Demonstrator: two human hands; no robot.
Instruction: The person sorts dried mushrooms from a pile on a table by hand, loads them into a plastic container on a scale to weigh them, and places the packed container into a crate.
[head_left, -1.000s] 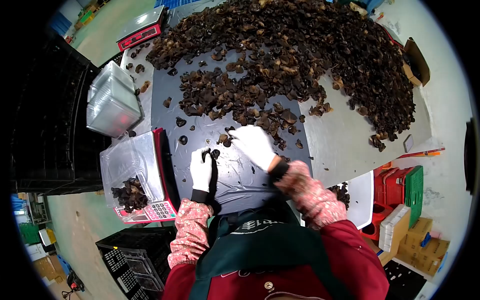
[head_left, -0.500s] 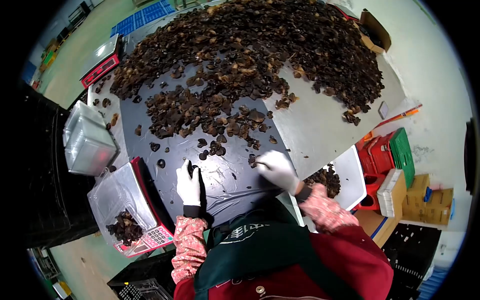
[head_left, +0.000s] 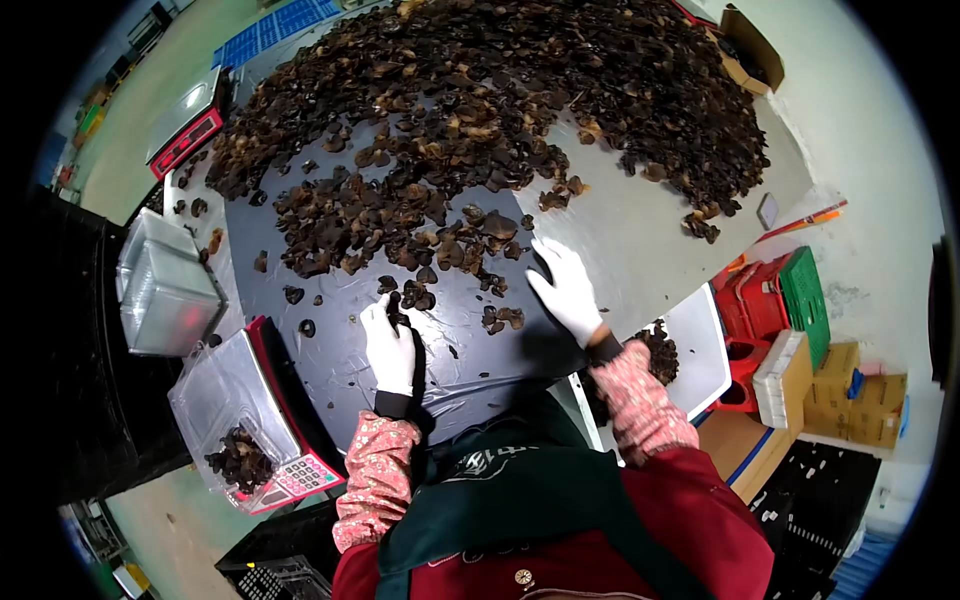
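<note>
1. With left hand low over the dark sheet, held thumb and fingertips bent close about a small dark piece; could not tell whether pinched or merely touched.
2. Held right hand with thumb apart from loosely spread fingers, near the seam between sheet and grey tabletop; showed nothing gripped, and threw a shadow on the sheet, so seemed raised above it.
3. Lay just beyond the left fingertips: a loose cluster of fungus-like pieces. Lay between the hands, apart from both: a small clump.
4. Judged the step in hand as picking over small groups of pieces. Judged the next move to call for a light pinch with the right fingers, aimed at single pieces without dragging neighbours.
5. Stood to the left: a scale with more pieces in a clear tray. Stood beside the right forearm: a white tub, also with pieces inside.
6. Spread farther back: the large heap, between a second scale at left and a cardboard box at right.
</note>
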